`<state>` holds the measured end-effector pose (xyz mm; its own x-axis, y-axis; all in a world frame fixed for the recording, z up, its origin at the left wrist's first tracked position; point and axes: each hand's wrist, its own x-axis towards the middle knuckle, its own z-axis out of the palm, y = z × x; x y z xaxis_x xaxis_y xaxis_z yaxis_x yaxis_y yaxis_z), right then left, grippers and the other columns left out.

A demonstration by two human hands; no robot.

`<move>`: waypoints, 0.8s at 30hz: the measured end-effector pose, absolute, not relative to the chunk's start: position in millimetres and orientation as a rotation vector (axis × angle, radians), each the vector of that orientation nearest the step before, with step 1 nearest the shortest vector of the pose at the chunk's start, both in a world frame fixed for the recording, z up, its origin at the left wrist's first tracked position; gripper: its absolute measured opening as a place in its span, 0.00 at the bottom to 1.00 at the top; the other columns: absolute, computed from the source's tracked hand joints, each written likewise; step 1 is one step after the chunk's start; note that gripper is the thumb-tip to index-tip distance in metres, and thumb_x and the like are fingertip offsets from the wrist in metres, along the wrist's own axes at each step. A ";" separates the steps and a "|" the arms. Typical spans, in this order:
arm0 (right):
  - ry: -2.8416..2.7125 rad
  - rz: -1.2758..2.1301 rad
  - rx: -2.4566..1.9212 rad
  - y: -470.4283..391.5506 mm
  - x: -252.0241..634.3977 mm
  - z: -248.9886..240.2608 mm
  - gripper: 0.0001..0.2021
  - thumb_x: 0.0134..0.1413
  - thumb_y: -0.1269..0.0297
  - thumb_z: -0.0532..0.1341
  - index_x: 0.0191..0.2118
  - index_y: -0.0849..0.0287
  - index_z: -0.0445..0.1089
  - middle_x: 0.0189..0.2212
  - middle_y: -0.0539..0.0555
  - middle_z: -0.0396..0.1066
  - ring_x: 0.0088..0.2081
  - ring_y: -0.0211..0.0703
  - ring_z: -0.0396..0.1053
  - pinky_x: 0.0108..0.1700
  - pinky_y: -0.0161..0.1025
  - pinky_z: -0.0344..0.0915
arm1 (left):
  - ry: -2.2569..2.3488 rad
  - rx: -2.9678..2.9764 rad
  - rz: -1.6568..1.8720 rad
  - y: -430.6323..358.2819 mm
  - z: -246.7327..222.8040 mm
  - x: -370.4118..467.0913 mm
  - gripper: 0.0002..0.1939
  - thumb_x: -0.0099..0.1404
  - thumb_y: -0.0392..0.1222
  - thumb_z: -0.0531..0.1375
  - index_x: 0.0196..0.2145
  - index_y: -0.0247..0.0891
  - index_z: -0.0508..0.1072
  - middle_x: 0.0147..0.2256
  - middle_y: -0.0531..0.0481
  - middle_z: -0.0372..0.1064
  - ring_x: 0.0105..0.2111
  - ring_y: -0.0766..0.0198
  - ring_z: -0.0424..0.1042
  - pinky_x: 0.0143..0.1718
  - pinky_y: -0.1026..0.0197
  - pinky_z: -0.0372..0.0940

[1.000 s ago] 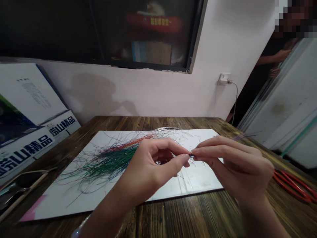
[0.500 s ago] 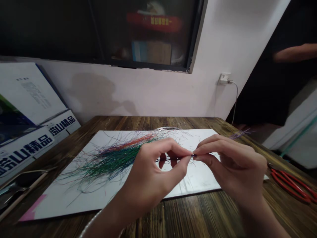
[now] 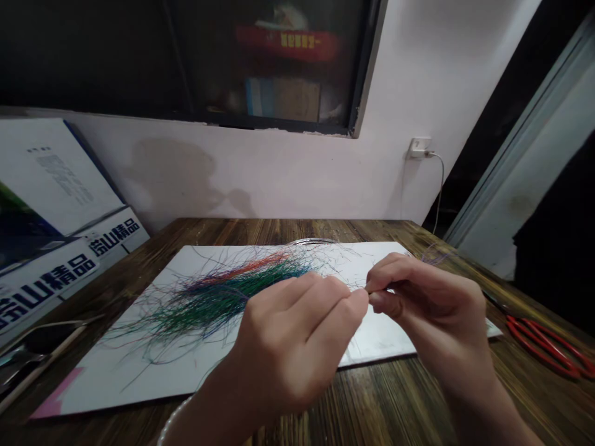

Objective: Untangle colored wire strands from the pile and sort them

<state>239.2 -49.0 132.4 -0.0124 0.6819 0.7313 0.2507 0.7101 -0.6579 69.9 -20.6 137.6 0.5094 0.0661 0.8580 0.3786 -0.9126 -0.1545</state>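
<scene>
My left hand (image 3: pixel 297 341) is closed in a pinch over the white board, its fingertips against those of my right hand (image 3: pixel 432 310). My right hand is also closed, thumb and forefinger pressed together on a small bundle of thin strands. Loose purple strand ends (image 3: pixel 434 255) show beyond my right hand. The part of the bundle between the fingers is mostly hidden. Left of my hands, a pile of thin wire-like strands (image 3: pixel 218 300), green, blue, red and purple, lies spread on the white board (image 3: pixel 381 347).
Red-handled scissors (image 3: pixel 548 347) lie on the wooden table (image 3: pixel 367 409) at the right. A silvery ring of wire (image 3: pixel 311 240) sits behind the board. Printed boxes (image 3: pixel 60 272) stand at the left, and a plugged-in cable (image 3: pixel 441 186) hangs from the wall socket (image 3: pixel 419 147).
My left hand has rolled over, its back now facing up and the gap inside its pinch hidden. My right fingers have curled in more. A person's arm has left the right edge.
</scene>
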 end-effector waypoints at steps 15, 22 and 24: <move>-1.548 0.534 -0.906 -43.4 242.8 132.2 0.03 0.50 0.72 0.63 0.29 0.58 0.70 0.25 0.49 0.68 0.28 0.37 0.65 0.28 0.35 0.63 | -0.360 -2.505 -1.358 -11.3 138.9 67.6 0.07 0.60 0.28 0.59 0.37 0.31 0.72 0.29 0.48 0.72 0.30 0.63 0.72 0.32 0.61 0.67; -1.733 0.193 -0.870 -46.8 239.8 131.9 0.08 0.52 0.78 0.59 0.30 0.58 0.69 0.26 0.49 0.69 0.29 0.38 0.66 0.29 0.37 0.62 | -0.969 -3.150 -1.336 -15.3 153.2 62.9 0.09 0.65 0.33 0.54 0.30 0.40 0.73 0.22 0.58 0.70 0.22 0.70 0.67 0.24 0.67 0.62; -1.767 0.159 -0.864 -47.8 238.2 132.3 0.08 0.53 0.78 0.58 0.30 0.58 0.69 0.26 0.49 0.68 0.29 0.37 0.66 0.29 0.37 0.63 | -0.986 -3.210 -1.285 -15.1 155.0 61.0 0.12 0.64 0.33 0.54 0.25 0.39 0.72 0.20 0.58 0.68 0.20 0.70 0.64 0.21 0.67 0.59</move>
<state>238.2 -47.8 132.3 -0.1252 0.6201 0.7745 0.4719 0.7239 -0.5033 61.0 -15.1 155.0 0.6148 0.6214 0.4857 0.3080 -0.7561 0.5774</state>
